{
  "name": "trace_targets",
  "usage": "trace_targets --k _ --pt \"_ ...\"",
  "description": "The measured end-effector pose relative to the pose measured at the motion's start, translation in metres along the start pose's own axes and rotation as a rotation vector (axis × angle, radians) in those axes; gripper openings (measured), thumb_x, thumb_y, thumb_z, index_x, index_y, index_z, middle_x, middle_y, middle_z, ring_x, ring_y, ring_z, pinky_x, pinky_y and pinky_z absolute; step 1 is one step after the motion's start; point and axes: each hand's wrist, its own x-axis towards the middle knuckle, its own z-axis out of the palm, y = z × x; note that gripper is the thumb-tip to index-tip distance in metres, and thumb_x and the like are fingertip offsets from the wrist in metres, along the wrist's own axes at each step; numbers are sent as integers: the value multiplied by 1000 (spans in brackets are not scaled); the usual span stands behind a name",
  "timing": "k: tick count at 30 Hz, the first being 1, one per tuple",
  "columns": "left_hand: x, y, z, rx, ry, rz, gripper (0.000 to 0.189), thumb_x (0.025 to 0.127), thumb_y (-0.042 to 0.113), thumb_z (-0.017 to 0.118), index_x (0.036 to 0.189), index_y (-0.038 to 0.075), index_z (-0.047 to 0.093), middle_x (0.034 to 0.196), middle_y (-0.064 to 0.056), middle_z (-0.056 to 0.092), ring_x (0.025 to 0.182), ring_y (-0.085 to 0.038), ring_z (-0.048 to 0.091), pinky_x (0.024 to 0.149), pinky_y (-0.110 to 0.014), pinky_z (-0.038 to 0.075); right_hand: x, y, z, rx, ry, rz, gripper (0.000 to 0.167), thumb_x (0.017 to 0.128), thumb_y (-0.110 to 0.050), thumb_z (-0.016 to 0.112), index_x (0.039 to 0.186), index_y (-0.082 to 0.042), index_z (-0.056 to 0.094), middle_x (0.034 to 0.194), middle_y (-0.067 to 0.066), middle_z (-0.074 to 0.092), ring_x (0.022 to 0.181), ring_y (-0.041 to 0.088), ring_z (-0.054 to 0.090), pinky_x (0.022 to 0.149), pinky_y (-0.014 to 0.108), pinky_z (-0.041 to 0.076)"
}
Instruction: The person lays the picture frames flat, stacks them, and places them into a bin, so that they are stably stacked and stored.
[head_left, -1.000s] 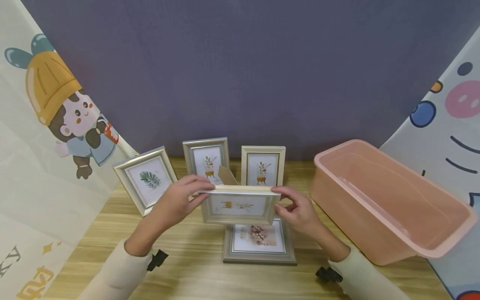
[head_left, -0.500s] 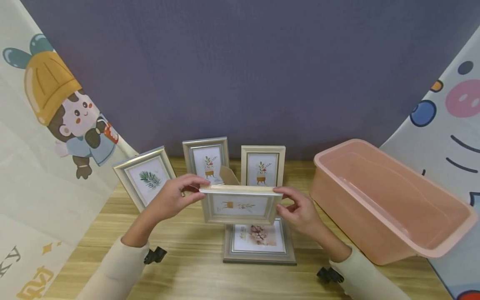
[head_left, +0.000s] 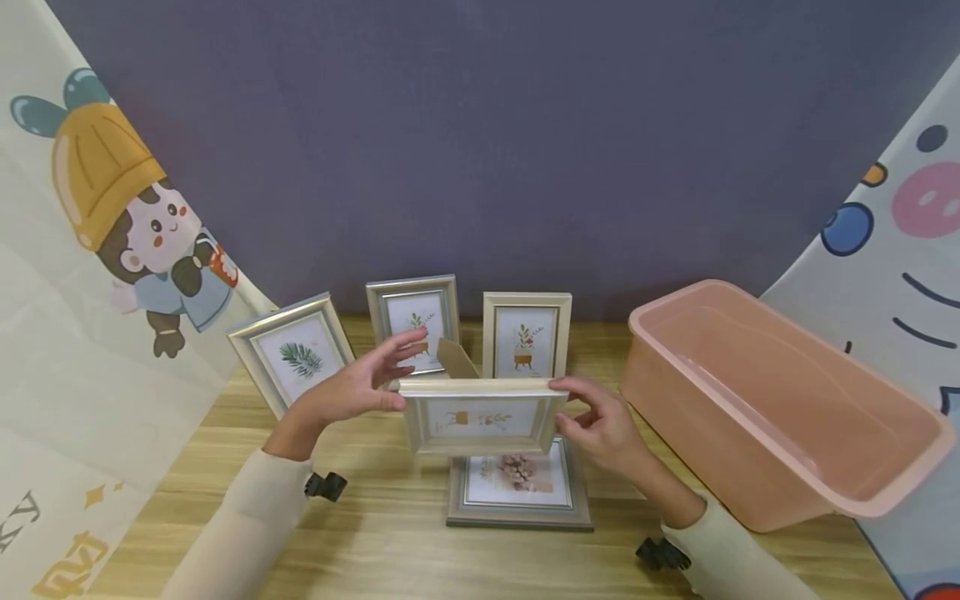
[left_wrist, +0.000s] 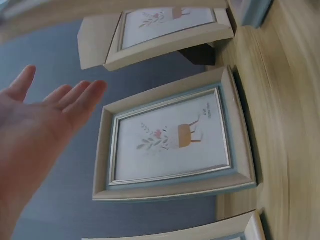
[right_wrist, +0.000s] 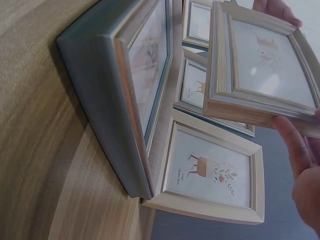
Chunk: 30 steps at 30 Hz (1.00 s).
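Observation:
A cream picture frame with a potted-plant print hangs on its side, face toward me, above the middle of the table. My right hand pinches its right end between thumb and fingers. At the other end is my left hand, fingers straight and spread, thumb right at the frame's upper left corner. A brown backing flap sticks up behind the held frame. Below it a grey-brown frame with a pink flower print lies face up, partly covered. In the right wrist view, my right fingers press the held frame's edge.
Three frames stand at the back: one with a palm leaf at left, a grey one and a cream one with plant prints. A deep pink bin stands at right. A dark wall closes off the back.
My left hand has loosened its grip on the held frame's left end and its fingers have straightened. The right hand keeps its grip; the frame has shifted slightly right and tilted a little.

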Motion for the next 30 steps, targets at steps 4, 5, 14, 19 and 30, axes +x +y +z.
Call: trace_targets --k 4,5,14,19,30 --pt "3 -6 -2 -128 -74 -2 107 89 36 79 164 11 7 172 -17 3 156 -46 9 123 -64 17 0 0 1 10 2 -6 49 76 23 68 119 2 65 115 -1 68 96 -2 58 55 20 59" --pt "3 -8 -2 -144 -84 6 108 89 37 79 164 10 7 172 -18 2 155 -48 8 122 -65 16 0 0 1 15 1 -10 49 75 23 68 119 2 65 115 -1 68 96 -2 58 55 20 60" --pt "6 -17 -3 -241 -156 70 112 88 37 80 163 3 4 169 -26 1 152 -54 6 126 -35 29 0 -2 3 12 1 -65 49 73 23 69 118 5 65 111 13 68 96 1 58 55 19 59" --pt "6 -17 -3 -254 -142 49 112 87 38 81 163 4 6 169 -26 2 152 -53 6 120 -27 36 0 -1 3 4 -1 -53 48 74 22 69 118 4 65 108 18 67 95 -1 57 54 19 59" --pt "4 -5 4 -142 -63 -11 104 90 47 76 162 5 15 167 -27 16 150 -53 22 117 -65 30 -2 1 -1 -3 5 1 49 75 23 67 120 3 64 113 2 66 96 -2 57 55 20 59"
